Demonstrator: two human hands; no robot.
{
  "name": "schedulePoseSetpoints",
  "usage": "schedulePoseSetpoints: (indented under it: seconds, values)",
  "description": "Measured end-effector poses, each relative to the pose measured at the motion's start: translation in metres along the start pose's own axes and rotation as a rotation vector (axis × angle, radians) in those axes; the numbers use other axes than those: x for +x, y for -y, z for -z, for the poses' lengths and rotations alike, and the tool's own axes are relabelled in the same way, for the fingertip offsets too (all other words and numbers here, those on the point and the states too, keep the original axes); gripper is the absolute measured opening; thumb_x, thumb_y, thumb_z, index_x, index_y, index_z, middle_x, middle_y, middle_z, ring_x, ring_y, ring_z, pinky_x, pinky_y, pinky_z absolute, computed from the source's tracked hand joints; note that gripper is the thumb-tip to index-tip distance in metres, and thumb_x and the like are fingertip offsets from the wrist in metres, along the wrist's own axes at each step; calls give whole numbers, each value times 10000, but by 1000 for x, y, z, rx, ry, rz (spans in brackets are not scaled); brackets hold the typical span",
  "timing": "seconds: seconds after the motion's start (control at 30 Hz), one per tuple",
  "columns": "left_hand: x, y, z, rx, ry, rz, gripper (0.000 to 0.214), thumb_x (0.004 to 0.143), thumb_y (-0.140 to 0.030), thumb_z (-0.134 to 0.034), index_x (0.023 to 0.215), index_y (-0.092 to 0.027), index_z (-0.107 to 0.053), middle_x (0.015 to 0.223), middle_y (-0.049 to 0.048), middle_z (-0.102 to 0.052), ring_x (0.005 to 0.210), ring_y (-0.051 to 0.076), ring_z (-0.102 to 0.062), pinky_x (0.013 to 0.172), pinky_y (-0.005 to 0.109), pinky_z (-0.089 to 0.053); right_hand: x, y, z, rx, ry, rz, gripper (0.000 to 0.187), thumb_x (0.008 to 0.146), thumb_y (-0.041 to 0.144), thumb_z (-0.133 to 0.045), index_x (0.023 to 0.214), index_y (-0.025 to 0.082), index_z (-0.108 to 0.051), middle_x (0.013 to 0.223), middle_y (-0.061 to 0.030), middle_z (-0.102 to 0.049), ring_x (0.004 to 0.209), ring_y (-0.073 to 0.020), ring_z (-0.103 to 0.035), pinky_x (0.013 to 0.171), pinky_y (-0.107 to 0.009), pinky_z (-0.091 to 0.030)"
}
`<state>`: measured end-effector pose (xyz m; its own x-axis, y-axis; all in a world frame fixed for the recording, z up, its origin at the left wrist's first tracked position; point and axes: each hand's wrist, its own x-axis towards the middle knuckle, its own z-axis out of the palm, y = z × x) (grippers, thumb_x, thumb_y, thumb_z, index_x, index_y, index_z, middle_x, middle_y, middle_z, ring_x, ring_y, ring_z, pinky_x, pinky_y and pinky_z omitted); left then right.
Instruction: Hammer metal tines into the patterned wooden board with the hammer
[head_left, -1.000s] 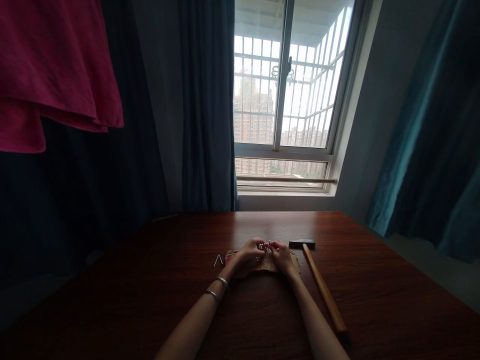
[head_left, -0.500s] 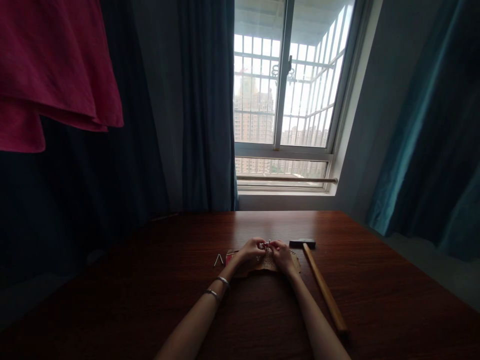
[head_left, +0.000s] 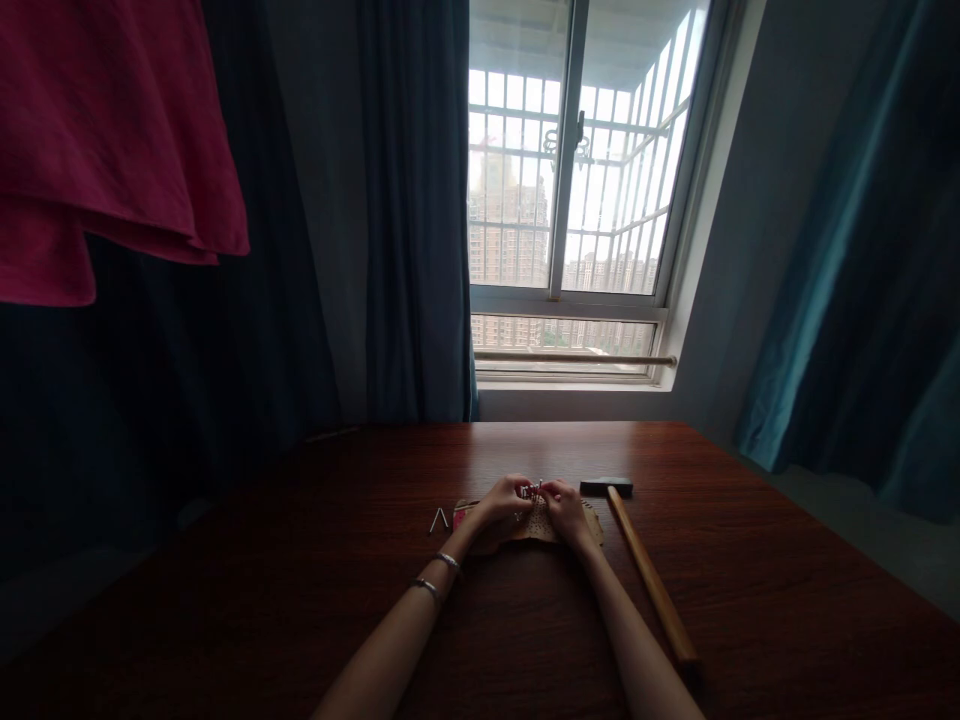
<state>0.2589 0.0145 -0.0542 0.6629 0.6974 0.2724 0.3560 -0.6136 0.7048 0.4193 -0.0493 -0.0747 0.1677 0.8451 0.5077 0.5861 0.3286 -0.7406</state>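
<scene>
My left hand and my right hand are close together at the middle of the table, both with fingers pinched. Between their fingertips are small pale, shiny bits that are too small to name; a thin piece sticks up by my right fingertips. Under both hands lies a flat brown piece, dotted with many small holes, with a pinkish-red patch at its left end. My hands cover much of it. Left of it two thin metal rods rest in a V shape.
A hammer with a wooden handle and a black head lies right of my right hand. The brown wooden table reaches back towards a window with bars outside. Blue curtains hang beside it, and a pink cloth hangs upper left.
My hands keep almost the same pose, with only a slight shift at the fingertips. The whole view has moved a very little; the hammer and the rods lie as before.
</scene>
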Motion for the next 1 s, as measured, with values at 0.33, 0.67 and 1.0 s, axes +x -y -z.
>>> schedulePoseSetpoints:
  seconds: [0.33, 0.67, 1.0]
  values:
    - [0, -11, -6, 126, -112, 45, 240, 666, -302, -616, 807, -124, -694, 766, 39, -662, 682, 153, -552, 646, 233, -406, 0, 5, 2, -8, 10, -11, 192, 790, 222, -525, 752, 193, -711, 797, -63, -671, 730, -174, -605, 682, -258, -467]
    - [3, -11, -15, 197, -186, 154, 247, 641, -340, -602, 725, -130, -701, 707, 44, -649, 674, 170, -541, 649, 250, -383, 1, 4, 2, -6, -3, -18, 196, 776, 246, -539, 727, 188, -719, 776, -58, -665, 701, -161, -610, 649, -242, -471]
    - [5, -6, -17, 217, -188, 132, 211, 644, -319, -605, 667, -126, -688, 687, 29, -625, 631, 141, -518, 631, 237, -352, 0, 9, 5, -4, -8, -20, 199, 774, 261, -544, 717, 199, -724, 762, -53, -663, 685, -161, -610, 642, -246, -471]
